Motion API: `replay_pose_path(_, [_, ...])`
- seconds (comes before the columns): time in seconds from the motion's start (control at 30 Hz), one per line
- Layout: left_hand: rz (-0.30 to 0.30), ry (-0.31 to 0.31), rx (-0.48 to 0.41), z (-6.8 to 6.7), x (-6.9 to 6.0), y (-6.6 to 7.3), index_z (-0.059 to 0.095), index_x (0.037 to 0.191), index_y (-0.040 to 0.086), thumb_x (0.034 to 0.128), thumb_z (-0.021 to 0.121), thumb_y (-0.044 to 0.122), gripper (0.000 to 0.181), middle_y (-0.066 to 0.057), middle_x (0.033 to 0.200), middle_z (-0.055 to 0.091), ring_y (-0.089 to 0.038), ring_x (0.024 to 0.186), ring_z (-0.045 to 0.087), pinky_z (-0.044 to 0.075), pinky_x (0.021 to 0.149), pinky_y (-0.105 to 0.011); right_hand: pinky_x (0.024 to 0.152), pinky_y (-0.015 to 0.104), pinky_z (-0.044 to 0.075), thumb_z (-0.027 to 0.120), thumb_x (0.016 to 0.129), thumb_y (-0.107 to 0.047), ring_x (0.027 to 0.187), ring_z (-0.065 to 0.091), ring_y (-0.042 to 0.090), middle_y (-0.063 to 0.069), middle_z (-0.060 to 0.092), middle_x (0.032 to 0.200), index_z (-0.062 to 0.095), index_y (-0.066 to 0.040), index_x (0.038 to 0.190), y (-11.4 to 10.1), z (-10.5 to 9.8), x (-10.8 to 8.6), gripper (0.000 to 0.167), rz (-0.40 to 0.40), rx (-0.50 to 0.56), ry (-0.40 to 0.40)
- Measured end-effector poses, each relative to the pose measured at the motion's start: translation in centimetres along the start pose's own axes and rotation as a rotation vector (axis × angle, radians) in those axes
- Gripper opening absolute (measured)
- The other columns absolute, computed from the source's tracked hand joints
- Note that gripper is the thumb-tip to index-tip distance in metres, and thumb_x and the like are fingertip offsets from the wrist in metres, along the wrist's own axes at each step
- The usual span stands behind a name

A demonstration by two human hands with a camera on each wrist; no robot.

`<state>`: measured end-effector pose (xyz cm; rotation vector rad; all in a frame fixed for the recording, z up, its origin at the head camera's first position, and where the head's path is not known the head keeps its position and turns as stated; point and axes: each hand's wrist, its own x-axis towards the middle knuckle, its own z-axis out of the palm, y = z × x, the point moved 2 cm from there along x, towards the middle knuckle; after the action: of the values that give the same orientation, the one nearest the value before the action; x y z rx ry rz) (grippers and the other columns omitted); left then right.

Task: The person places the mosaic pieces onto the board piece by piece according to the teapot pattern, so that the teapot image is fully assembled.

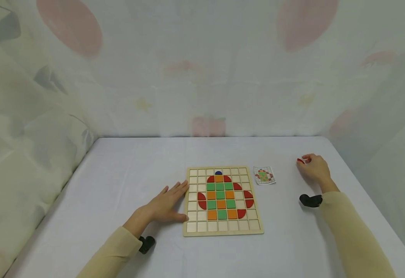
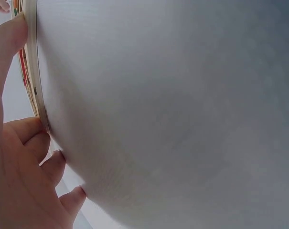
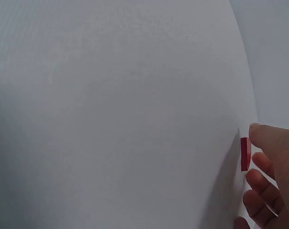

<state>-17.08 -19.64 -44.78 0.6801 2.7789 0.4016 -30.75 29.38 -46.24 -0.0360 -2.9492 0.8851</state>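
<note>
A square wooden grid board (image 1: pixel 223 233) lies on the table, partly filled with green and orange square tiles, red quarter-round tiles and a blue half-round piece near its top. Against the board's left edge rests my left hand (image 1: pixel 165 204), fingers spread and thumb lower down; the left wrist view shows the fingertips along the board's side. Off to the right, my right hand (image 1: pixel 314 168) pinches a small red tile (image 1: pixel 300 161) by the thumb and fingers, just above the tabletop. The same red tile (image 3: pixel 245 154) appears edge-on in the right wrist view, its full outline hidden.
A small paper card (image 1: pixel 264 175) printed with a similar coloured pattern lies right of the board. White cloth covers the table (image 1: pixel 126 166). Patterned curtains (image 1: pixel 147 77) hang behind it and at both sides. A black wrist device (image 1: pixel 310 200) sits by the right sleeve.
</note>
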Motion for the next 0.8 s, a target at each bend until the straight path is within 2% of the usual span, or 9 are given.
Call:
replay_pose_path(0.2, [-0.007,-0.006,-0.004,0.02,0.04,0.07,0.019,0.148,0.01,0.0743,0.068,0.053,0.099,-0.002,0.155,0.013,-0.026,0.141,0.015,0.012,0.111,-0.055,0.068,0.045,0.04,0.051,0.088,-0.034,0.093,0.047,0.039,0.025,0.048,0.105,0.048,0.005,0.116,-0.04,0.3,0.13,0.048,0.074,-0.048,-0.037])
replay_pose_path(0.53, [-0.001,-0.009,-0.008,-0.26,-0.04,0.28,0.02,0.147,0.008,0.0746,0.069,0.051,0.098,-0.005,0.155,0.014,-0.028,0.141,0.015,0.013,0.11,-0.057,0.074,0.054,0.037,0.049,0.089,-0.038,0.098,0.046,0.043,0.028,0.047,0.108,0.045,0.006,0.115,-0.53,0.53,0.37,0.051,0.163,-0.077,-0.084])
replay_pose_path(0.67, [0.005,-0.006,-0.012,-0.27,-0.05,0.38,0.02,0.147,0.007,0.0748,0.069,0.05,0.097,-0.006,0.155,0.015,-0.03,0.14,0.016,0.013,0.109,-0.058,0.073,0.053,0.036,0.049,0.089,-0.035,0.097,0.046,0.043,0.028,0.047,0.107,0.047,0.004,0.114,-0.36,0.6,0.34,0.047,0.163,-0.057,-0.073])
replay_pose_path(0.8, [0.007,-0.001,-0.004,-0.26,-0.09,0.35,0.02,0.147,0.007,0.0748,0.069,0.051,0.097,-0.006,0.154,0.015,-0.03,0.14,0.017,0.014,0.109,-0.057,0.074,0.054,0.035,0.05,0.09,-0.032,0.099,0.047,0.043,0.027,0.049,0.108,0.048,0.003,0.115,0.15,0.71,0.41,0.043,0.119,-0.028,-0.055])
